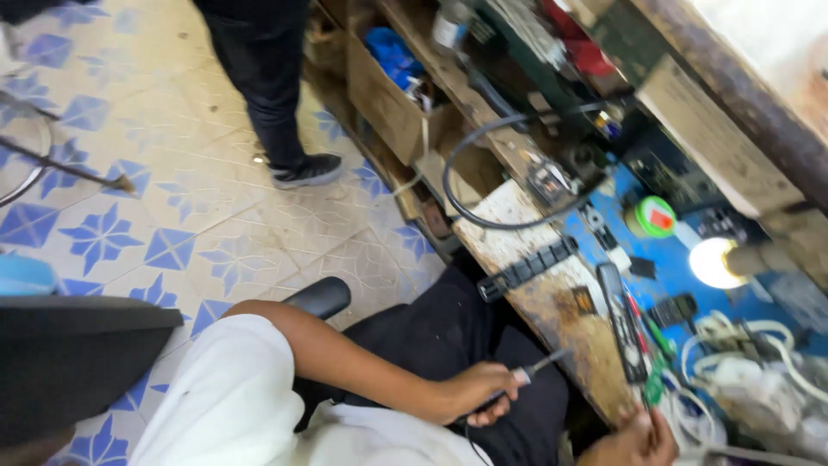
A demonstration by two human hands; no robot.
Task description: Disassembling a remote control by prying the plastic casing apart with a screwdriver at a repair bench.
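**Seated work at a repair bench, seen from above.**

- Left hand (pixel 477 393) closed round the handle of a screwdriver (pixel 536 369). Held over the lap, clear of the bench. Shaft angled up towards the worn wooden bench edge (pixel 526 306), tip just short of it, probably so the tool is ready without crowding the work.
- Right hand (pixel 634 440) cut off by the lower border. Resting at the near corner of the bench, beside green-handled tools (pixel 658 380) and a tangle of white cables (pixel 742 367). Grip not determinable; nothing clearly held.
- Long black slotted device (pixel 623 326) flat on the bench, just beyond the right hand and within easy reach of the screwdriver tip. Apparently the piece being worked on.
- Black power strip (pixel 526 268) set across the bench edge, close to the seat. Black cable (pixel 470 173) looping up from it towards the cluttered shelf.
- Lit lamp (pixel 712 261) low over the blue mat (pixel 681 259), presumably to light small parts. Green roll of tape (pixel 651 217) near it.
- Open cardboard box (pixel 388 95) under the shelf, holding spares.
- Patterned tile floor (pixel 172 216) to the left. Another person's black shoe (pixel 307 170) on it, well apart from the hands.
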